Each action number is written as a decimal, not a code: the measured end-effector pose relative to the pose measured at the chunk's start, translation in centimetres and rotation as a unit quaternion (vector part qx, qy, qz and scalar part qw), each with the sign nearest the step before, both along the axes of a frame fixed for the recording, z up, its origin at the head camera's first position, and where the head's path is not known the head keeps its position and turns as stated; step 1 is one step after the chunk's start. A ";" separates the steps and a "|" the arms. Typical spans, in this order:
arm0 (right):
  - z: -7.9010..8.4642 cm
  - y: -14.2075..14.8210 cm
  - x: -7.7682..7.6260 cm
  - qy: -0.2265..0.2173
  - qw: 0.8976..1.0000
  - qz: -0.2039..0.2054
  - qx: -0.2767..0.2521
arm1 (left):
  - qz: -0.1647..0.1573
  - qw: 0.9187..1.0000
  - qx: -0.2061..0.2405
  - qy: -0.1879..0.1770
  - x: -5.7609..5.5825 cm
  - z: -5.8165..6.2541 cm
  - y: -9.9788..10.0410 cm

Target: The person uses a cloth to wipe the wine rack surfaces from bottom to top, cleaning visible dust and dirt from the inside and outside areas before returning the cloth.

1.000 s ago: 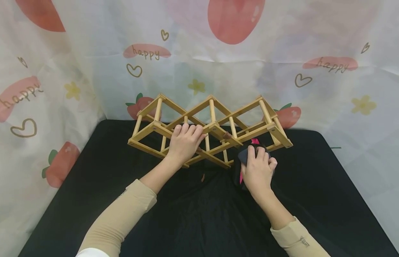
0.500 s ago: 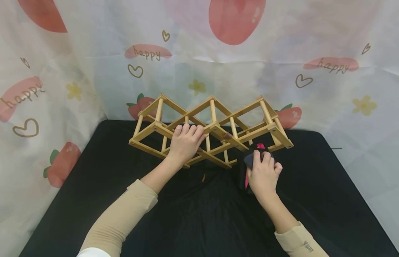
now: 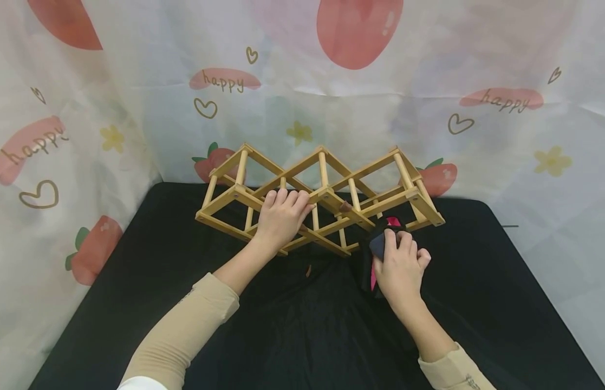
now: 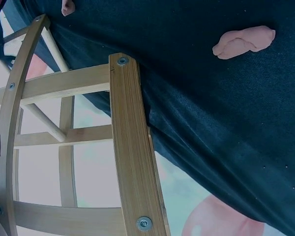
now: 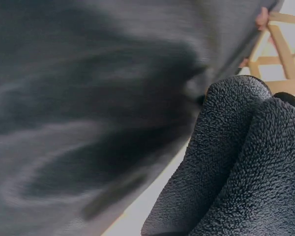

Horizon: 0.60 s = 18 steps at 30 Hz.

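Observation:
A folding wooden lattice rack [image 3: 323,169] stands stretched out at the back of the table. My left hand [image 3: 281,219] grips one of its front slats near the middle, fingers over the top. In my right hand [image 3: 401,271] is a bunched fleecy cloth [image 3: 377,246], dark grey with black and pink parts, held just in front of the rack's right section. Its thick, fuzzy pile fills the lower right of the right wrist view. A small brown lump [image 3: 345,206] sticks to a front slat. Screwed slats of the rack show close up in the left wrist view.
Black cloth [image 3: 292,336] covers the table. A small brown piece [image 3: 308,270] lies on it in front of the rack, and a pinkish lump [image 4: 243,42] shows in the left wrist view. A patterned curtain [image 3: 370,108] hangs close behind the rack.
My right hand has moved right and toward me with the cloth, mostly in the first half second, then only slightly. The left hand and the rack keep their place.

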State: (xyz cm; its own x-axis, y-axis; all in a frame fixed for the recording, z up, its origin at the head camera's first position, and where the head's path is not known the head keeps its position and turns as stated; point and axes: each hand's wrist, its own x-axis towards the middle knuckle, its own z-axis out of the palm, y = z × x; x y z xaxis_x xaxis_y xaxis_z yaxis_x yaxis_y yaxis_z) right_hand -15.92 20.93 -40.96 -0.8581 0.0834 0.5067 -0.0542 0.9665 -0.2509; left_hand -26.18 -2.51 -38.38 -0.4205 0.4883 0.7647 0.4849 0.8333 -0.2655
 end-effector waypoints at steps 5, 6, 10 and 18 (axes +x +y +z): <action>1.2 -0.7 0.2 0.035 0.999 0.012 -0.007 | 0.000 1.000 0.002 0.011 0.0 0.0 0.0; 1.4 -0.8 0.3 0.041 0.999 0.013 -0.008 | -0.001 1.000 0.004 0.013 0.0 0.0 0.0; 2.4 -1.2 0.6 0.060 0.998 0.017 -0.012 | -0.003 1.000 0.005 0.011 0.0 0.0 0.0; 4.0 -1.8 1.5 0.083 0.996 0.028 -0.017 | -0.001 1.000 0.002 0.009 -0.1 0.0 0.0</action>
State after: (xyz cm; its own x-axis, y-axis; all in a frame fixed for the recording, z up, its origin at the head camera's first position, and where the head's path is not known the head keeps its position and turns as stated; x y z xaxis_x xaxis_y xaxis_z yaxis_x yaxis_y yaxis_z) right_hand -14.42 19.10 -36.96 -0.7665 0.0573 0.6397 -0.1510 0.9520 -0.2662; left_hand -26.23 -2.53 -38.37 -0.4066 0.4859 0.7737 0.4812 0.8338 -0.2708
